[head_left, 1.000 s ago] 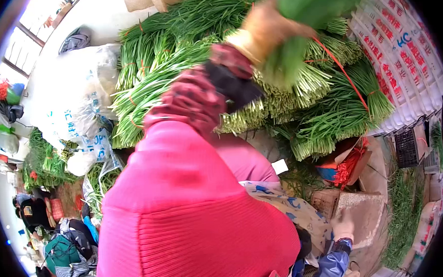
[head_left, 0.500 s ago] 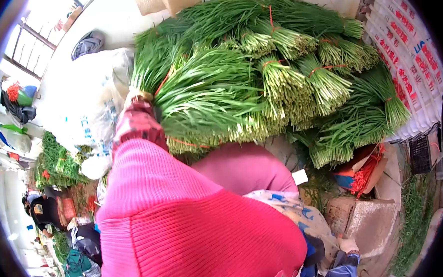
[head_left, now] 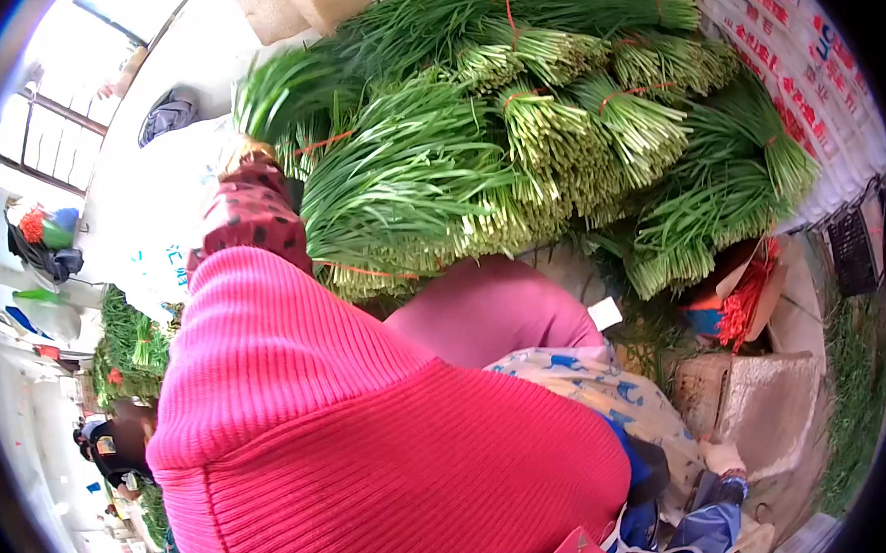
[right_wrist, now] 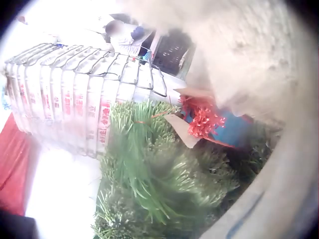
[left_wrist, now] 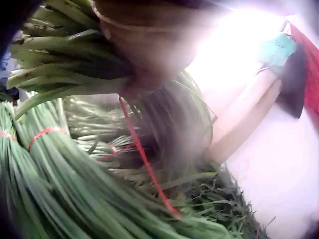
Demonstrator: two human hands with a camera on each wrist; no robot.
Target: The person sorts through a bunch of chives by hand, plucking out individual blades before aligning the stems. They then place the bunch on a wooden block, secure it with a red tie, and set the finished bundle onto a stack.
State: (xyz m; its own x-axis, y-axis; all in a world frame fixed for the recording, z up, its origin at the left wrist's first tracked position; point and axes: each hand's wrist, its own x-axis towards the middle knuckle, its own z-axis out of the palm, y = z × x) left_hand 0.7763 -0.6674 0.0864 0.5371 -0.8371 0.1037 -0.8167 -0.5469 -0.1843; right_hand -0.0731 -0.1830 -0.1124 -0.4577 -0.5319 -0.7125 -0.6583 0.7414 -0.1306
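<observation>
My left hand [head_left: 249, 154] is at the left end of a big heap of green chives [head_left: 398, 179] and grips a bunch of chives [head_left: 288, 89], whose leaves point up and are blurred. The left wrist view shows that hand [left_wrist: 149, 50] from close up, wrapped round the bunch. The cut stems [left_wrist: 65, 62] stick out on the left, and a red tie [left_wrist: 139, 154] runs down below. My right hand [head_left: 721, 455] is small at the lower right, beside a foam box [head_left: 776, 409]. Its fingers look relaxed, and nothing shows in it.
A box with red ties [head_left: 735, 306] stands right of the heap. White crates with red lettering [head_left: 778, 69] rise behind it. A white plastic bag [head_left: 149, 212] is close to my left arm. Far left, a person [head_left: 107, 454] bends over.
My left hand, with the bunch of chives in it, has swept from the heap's upper right to its left end. My right hand has shifted slightly beside the foam box.
</observation>
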